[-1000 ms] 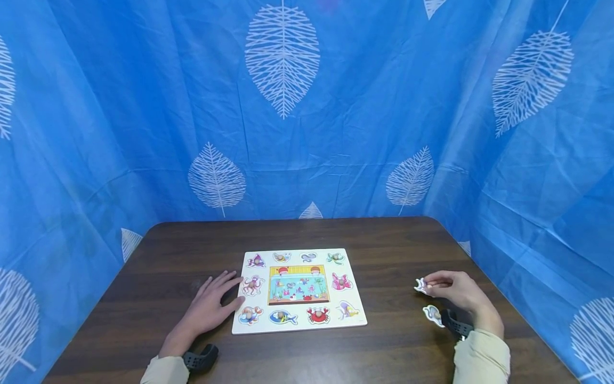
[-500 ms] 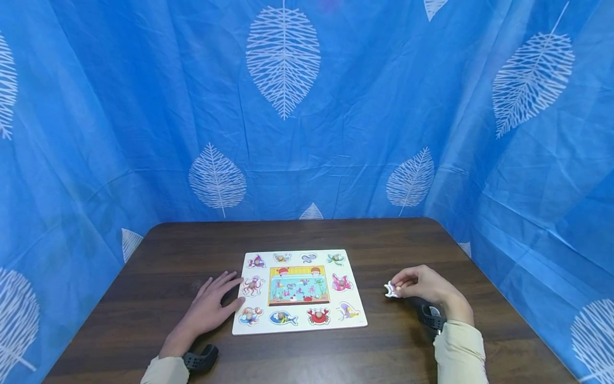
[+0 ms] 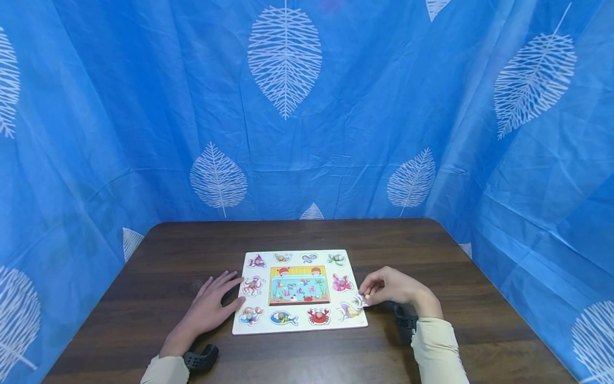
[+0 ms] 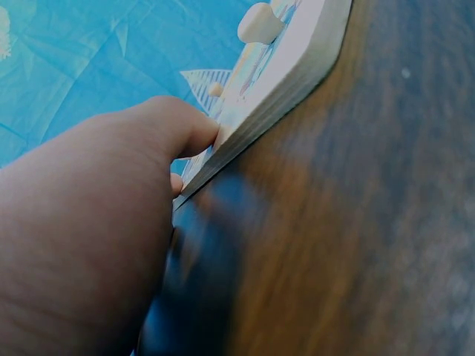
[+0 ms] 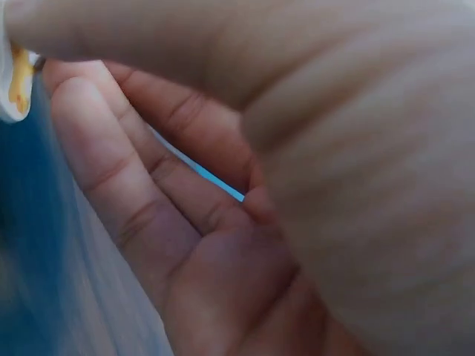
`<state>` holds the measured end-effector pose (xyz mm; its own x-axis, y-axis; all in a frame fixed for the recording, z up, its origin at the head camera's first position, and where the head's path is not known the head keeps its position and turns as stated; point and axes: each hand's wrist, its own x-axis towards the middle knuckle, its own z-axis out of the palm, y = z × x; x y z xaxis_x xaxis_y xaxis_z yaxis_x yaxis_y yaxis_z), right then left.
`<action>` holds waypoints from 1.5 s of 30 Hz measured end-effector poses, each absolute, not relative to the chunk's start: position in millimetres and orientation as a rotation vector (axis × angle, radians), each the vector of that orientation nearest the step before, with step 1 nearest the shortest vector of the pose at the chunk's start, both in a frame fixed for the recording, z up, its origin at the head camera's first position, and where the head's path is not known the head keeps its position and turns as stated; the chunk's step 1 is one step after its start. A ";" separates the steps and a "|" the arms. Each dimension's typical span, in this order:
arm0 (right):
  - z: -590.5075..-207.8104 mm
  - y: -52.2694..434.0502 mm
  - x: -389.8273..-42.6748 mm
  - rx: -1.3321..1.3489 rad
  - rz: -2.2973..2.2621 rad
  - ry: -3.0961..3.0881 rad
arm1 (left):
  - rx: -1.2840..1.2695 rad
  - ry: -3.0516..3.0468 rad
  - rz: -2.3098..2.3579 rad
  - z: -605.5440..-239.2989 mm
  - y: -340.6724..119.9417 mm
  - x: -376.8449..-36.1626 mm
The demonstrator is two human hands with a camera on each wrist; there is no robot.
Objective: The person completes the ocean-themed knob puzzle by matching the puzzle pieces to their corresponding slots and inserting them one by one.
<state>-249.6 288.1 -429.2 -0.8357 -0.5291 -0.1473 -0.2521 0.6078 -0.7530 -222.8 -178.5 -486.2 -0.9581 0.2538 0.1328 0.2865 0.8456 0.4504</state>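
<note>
- Puzzle board [image 3: 299,326]: white, flat near the middle of the dark wooden bench [image 3: 144,266]; sea-animal pieces with small knobs set round a central aquarium picture.
- Left hand [image 3: 211,306]: flat on the bench, fingers spread and straight, fingertips against the left edge of the board; holding nothing. Left wrist view: thumb pressed to the board's edge [image 4: 297,74].
- Right hand [image 3: 390,288]: at the right edge of the board, thumb and fingertips pinching a small white puzzle piece [image 3: 360,302].
- Puzzle piece: held just above the board's lower right corner, beside the slot there; touching the board or not cannot be told. Right wrist view: only a white and yellow sliver of the piece [image 5: 15,85] visible at the fingertips [image 5: 82,111], the rest blocked by the palm.
- Wrist straps: black, one on each forearm, left [image 3: 201,357], right [image 3: 405,321].
- Sleeves: light beige, at the lower edge of the head view.
- Curtain [image 3: 144,106]: blue with white leaf print, hung round the bench on three sides.
</note>
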 end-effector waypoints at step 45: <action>-431.2 238.8 -242.9 -0.570 -0.945 2.445 | -0.434 -2.960 -0.738 -485.5 -179.6 -222.4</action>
<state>-242.9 238.8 -431.2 -0.8108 -0.5233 -0.2624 -0.2108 0.6792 -0.7031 -222.4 -179.6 -485.5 -0.9586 0.2557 0.1252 0.2845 0.8457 0.4514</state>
